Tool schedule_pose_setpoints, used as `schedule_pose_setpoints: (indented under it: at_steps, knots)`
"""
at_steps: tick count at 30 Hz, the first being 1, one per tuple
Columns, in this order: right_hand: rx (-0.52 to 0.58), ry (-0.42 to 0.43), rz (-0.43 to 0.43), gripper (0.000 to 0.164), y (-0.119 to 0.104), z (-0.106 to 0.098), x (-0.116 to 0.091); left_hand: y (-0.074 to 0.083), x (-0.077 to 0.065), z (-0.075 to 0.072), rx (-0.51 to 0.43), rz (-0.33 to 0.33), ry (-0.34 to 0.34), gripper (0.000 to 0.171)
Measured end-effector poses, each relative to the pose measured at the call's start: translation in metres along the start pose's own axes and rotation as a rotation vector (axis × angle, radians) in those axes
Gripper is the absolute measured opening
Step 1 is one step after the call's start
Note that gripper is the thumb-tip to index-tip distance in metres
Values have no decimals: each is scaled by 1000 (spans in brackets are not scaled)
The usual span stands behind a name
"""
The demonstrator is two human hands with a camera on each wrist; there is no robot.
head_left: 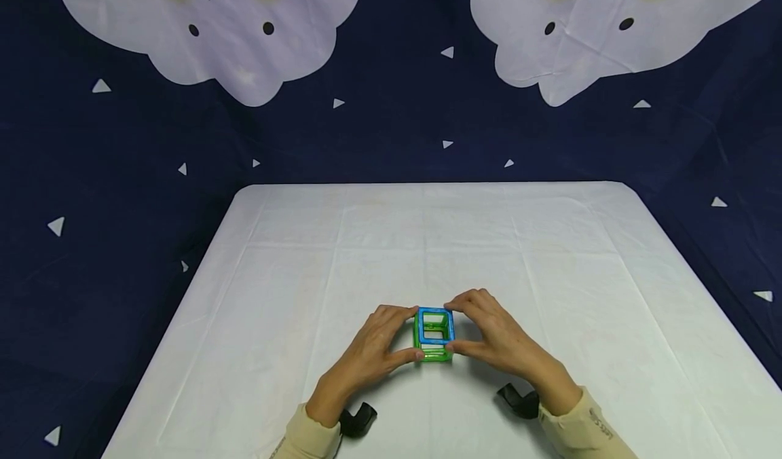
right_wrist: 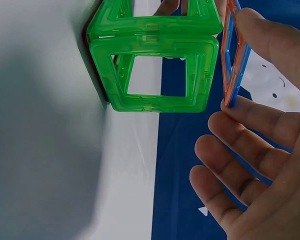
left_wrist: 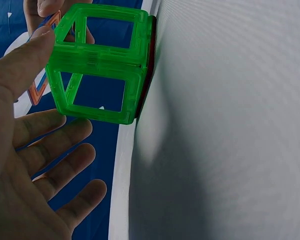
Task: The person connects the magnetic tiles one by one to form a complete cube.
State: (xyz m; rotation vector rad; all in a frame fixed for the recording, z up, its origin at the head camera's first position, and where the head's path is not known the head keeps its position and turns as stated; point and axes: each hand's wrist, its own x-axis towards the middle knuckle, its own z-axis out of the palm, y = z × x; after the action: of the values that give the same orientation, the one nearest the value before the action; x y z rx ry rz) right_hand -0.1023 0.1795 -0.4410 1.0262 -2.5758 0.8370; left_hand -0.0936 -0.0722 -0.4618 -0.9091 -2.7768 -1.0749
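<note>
A see-through green cube (head_left: 435, 355) built of square magnetic tiles stands on the white table. My left hand (head_left: 374, 343) pinches it from the left, with the thumb at a near corner and the index finger at a far one. A dark red tile edge (left_wrist: 150, 65) shows under the cube in the left wrist view. My right hand (head_left: 497, 337) pinches a square tile (head_left: 436, 341), blue on top, between thumb and index finger. In the right wrist view this tile (right_wrist: 230, 70) looks orange and blue and lies over the cube's top with a narrow gap; its other fingers are spread.
The white cloth-covered table (head_left: 379, 242) spreads out around both hands, with its far edge at the back. A dark blue curtain (head_left: 391, 126) with white clouds and triangles hangs behind. Black wrist mounts (head_left: 358, 419) sit by both sleeves.
</note>
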Motion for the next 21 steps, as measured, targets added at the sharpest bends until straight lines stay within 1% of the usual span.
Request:
schedule_pose_setpoints:
  at_steps: [6, 9, 13, 21]
  knots:
    - [-8, -6, -9, 62, 0, 2, -1, 0, 0, 1, -12, 3, 3, 71]
    - [-6, -10, -16, 56, 1, 3, -1, 0, -1, 1, -13, 3, 1, 71]
    - [-9, -18, 0, 48, 0, 4, -2, 0, -1, 2, -6, 5, 1, 71]
    - [-16, -40, 40, 53, 0, 3, -2, 0, -1, 1, 11, 0, 2, 71]
